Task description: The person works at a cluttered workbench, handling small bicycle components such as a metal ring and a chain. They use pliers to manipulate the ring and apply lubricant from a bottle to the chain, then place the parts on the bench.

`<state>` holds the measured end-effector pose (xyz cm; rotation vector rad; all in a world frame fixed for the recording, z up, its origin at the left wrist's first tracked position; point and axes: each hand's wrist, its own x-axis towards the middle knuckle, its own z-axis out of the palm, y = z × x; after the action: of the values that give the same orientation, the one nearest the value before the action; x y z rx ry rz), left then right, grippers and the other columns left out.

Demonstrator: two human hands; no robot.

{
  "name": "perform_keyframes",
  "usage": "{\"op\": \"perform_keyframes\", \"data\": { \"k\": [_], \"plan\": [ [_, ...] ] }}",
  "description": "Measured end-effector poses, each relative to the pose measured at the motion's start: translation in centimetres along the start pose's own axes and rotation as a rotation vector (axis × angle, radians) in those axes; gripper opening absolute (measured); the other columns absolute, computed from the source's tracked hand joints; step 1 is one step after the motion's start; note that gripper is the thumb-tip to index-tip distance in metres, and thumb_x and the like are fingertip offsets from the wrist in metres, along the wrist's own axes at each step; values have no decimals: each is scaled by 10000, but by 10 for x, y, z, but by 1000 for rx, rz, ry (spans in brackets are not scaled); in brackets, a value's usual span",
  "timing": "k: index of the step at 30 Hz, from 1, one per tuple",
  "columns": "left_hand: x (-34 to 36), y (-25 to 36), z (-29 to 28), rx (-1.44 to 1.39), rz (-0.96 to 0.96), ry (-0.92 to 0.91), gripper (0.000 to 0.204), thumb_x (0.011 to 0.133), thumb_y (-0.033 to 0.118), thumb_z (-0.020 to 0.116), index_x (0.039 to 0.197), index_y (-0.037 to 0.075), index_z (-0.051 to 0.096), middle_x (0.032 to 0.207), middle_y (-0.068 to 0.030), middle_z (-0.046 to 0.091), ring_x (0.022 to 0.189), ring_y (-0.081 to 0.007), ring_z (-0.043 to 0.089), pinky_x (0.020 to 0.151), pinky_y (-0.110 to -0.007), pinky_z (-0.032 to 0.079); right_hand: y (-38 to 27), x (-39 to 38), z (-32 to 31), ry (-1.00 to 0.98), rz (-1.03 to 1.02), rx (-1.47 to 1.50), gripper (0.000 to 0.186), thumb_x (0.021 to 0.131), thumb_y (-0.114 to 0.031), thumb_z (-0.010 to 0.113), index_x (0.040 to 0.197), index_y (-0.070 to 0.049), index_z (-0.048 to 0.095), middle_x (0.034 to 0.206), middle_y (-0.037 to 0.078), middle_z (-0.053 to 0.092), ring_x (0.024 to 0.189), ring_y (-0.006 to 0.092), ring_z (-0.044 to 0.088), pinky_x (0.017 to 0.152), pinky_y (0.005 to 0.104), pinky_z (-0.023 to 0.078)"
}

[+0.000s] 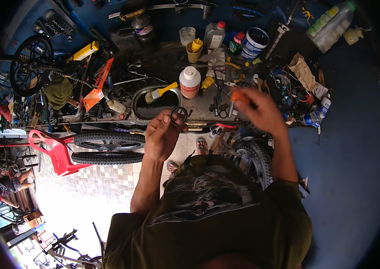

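My left hand [161, 130] grips a black ring [179, 108] upright over the front edge of the cluttered workbench [127, 124]. My right hand [259, 112] is closed on an orange-handled screwdriver [238, 96], to the right of a white bottle with a red label [190, 86]. Just behind my left hand lie a yellow-handled brush [166, 88] and an oval metal tray of dark liquid [137, 103]. Small tools and dark rings [223, 112] lie on the bench near my right hand.
Bottles [214, 36], a tub [255, 44] and a black chainring [31, 62] crowd the back and left. Below are bicycle tyres [107, 157], a red chair [62, 157] and another tyre [261, 161]. Another person [13, 184] is at far left. A blue wall [351, 152] is on the right.
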<state>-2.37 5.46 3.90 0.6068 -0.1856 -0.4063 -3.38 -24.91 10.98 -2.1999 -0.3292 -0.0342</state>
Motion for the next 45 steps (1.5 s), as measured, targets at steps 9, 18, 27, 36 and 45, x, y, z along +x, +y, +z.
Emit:
{"op": "perform_keyframes", "data": {
  "k": [9,18,27,36,45],
  "plan": [
    [-15,20,11,89,76,-8,223,1045,221,571,1079,1,596,954,-61,602,906,-180,587,852,-376,515,-92,12,36,-232,-150,-228,402,952,-379,667,1214,-74,646,1042,166,708,893,377,700,767,457,550],
    [-32,24,1,163,140,-16,223,1045,189,572,1113,-22,596,981,-83,642,905,-191,624,857,-375,519,-104,19,47,-278,-203,-265,392,975,-408,626,1179,-75,659,985,165,707,843,380,695,738,477,541],
    [-39,27,2,301,145,-13,204,1041,174,587,1100,-20,607,963,-82,651,902,-172,619,858,-351,507,-105,19,47,-345,-182,-265,352,952,-348,679,1181,-81,675,1011,148,719,853,361,704,739,447,544],
    [-38,28,4,418,141,50,207,1034,172,605,1083,-29,622,943,-92,690,886,-164,647,860,-318,506,-115,8,57,-271,-96,-391,356,953,-351,672,1199,-93,655,1024,138,716,884,353,709,752,449,558],
    [-38,29,5,237,98,75,194,1025,146,612,1074,-41,632,964,-116,683,896,-211,671,837,-376,564,-107,-1,75,-78,-204,-387,400,933,-367,693,1236,-112,632,987,102,657,836,329,698,686,429,553]
  ]
}}
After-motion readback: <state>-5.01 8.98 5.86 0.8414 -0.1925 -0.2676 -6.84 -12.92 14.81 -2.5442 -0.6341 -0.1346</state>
